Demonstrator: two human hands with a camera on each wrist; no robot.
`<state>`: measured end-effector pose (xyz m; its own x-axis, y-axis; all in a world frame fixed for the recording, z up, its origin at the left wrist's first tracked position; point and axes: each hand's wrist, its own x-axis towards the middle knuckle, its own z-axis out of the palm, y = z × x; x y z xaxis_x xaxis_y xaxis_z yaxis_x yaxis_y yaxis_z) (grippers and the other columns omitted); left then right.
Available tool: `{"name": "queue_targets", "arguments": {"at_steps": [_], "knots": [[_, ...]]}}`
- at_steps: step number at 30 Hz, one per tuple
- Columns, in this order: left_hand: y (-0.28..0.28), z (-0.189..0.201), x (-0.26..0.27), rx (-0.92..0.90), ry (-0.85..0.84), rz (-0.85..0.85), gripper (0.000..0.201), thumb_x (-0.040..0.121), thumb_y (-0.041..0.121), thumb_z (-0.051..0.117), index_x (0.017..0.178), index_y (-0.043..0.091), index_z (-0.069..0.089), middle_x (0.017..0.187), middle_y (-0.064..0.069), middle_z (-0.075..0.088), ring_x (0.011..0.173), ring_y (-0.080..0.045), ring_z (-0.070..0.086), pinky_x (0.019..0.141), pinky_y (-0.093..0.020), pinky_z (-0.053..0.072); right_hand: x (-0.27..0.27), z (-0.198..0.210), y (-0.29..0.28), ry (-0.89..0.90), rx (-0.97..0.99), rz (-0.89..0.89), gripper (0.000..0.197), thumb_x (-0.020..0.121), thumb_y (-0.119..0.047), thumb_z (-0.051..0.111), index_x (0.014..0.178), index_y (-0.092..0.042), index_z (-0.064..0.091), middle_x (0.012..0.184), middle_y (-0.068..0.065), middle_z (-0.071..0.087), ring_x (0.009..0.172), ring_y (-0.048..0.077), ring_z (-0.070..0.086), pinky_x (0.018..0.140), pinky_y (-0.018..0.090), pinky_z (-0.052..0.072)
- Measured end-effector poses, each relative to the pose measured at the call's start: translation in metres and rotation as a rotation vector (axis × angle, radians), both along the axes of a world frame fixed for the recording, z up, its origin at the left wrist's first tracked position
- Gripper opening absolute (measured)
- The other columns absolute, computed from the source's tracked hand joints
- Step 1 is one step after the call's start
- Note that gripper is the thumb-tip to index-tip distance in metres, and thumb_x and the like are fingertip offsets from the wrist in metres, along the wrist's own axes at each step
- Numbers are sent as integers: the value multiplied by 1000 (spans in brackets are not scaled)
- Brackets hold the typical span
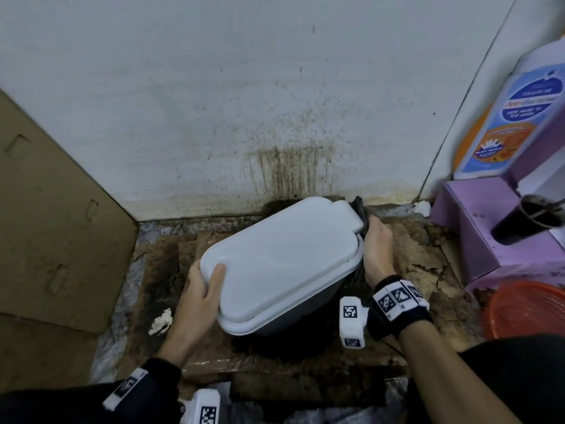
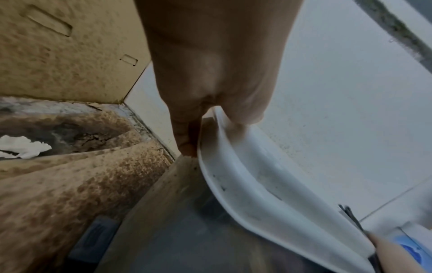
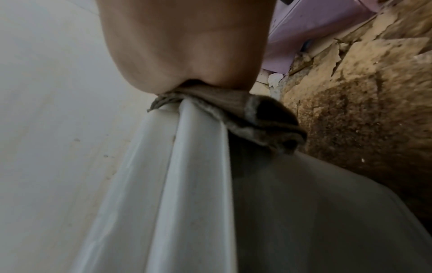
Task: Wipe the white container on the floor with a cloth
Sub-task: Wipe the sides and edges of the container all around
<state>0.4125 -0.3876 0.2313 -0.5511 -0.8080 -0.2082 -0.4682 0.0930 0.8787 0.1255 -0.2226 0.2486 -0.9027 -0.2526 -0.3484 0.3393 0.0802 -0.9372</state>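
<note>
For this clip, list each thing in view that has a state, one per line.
white container: lid on, tilted, gripped at its near left corner
cloth: bunched, pressed on the container's far right rim
left hand: grips the container's rim
right hand: holds the cloth
dark cup: lying tipped on the purple box

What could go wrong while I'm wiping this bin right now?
1. The white container is tilted, steadied only by your left hand at the lid corner; it may slip.
2. The cloth under your right hand hangs near the stained cardboard floor and could pick up grime.
</note>
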Motion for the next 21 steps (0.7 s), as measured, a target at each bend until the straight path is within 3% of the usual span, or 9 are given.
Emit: {"name": "queue_targets", "arguments": {"at_steps": [3, 5, 6, 8, 11, 14, 16, 19, 21], "knots": [[-8, 14, -13, -3, 61, -39, 46, 103, 68, 44, 145, 48, 43, 133, 31, 62, 124, 5, 60, 108, -43, 51, 18, 0, 10, -65, -40, -148, 51, 108, -43, 37, 140, -9, 58, 132, 1, 62, 117, 17, 59, 69, 15, 45], [-18, 24, -22, 31, 86, -86, 35, 107, 57, 42, 141, 54, 45, 128, 40, 60, 118, 18, 57, 106, -35, 51, 32, 3, 20, -39, -74, -181, 55, 106, -50, 40, 140, -11, 58, 134, -2, 62, 119, 13, 60, 77, 17, 48], [-26, 27, -26, 50, 82, -107, 40, 106, 58, 41, 146, 54, 42, 137, 38, 57, 125, 16, 55, 109, -35, 48, 38, 3, 24, -2, -86, -182, 51, 105, -51, 44, 135, -13, 62, 129, -5, 65, 116, 9, 63, 80, 18, 49], [-41, 27, -32, 69, 23, -144, 62, 104, 67, 37, 162, 48, 27, 164, 22, 38, 149, -2, 40, 123, -42, 36, 49, 0, 31, 89, -55, -161, 32, 103, -44, 54, 124, -22, 64, 115, -15, 67, 105, -5, 65, 79, 14, 50], [-57, 18, -38, 41, -76, -177, 71, 99, 80, 30, 163, 53, 17, 172, 16, 24, 160, -14, 22, 130, -48, 21, 60, -10, 41, 123, -23, -188, 33, 101, -37, 60, 126, -16, 67, 111, -11, 70, 100, 3, 65, 84, 24, 53], [-57, 6, -42, -16, -108, -194, 68, 95, 87, 27, 158, 63, 18, 173, 13, 24, 163, -17, 10, 131, -55, 15, 61, -13, 50, 83, -43, -239, 31, 105, -35, 54, 105, -10, 71, 91, -6, 71, 77, 0, 66, 62, 12, 49], [-54, 1, -41, -56, -111, -192, 62, 99, 82, 25, 157, 64, 17, 172, 9, 28, 163, -19, 15, 130, -56, 18, 59, -13, 54, 90, -14, -225, 35, 107, -36, 50, 89, -12, 68, 80, -6, 67, 63, -4, 62, 55, 14, 47], [-47, 0, -40, -107, -148, -196, 63, 101, 79, 23, 160, 59, 16, 170, 6, 34, 159, -25, 25, 127, -58, 25, 53, -14, 59, 116, 31, -182, 41, 107, -37, 49, 73, -16, 59, 69, -3, 58, 65, 11, 56, 62, 29, 44], [-42, 3, -39, -177, -214, -188, 65, 103, 75, 20, 164, 50, 17, 168, 3, 37, 157, -32, 29, 125, -59, 26, 51, -15, 62, 134, 51, -154, 44, 106, -37, 49, 72, -11, 57, 69, 2, 57, 67, 17, 53, 64, 32, 41]]}}
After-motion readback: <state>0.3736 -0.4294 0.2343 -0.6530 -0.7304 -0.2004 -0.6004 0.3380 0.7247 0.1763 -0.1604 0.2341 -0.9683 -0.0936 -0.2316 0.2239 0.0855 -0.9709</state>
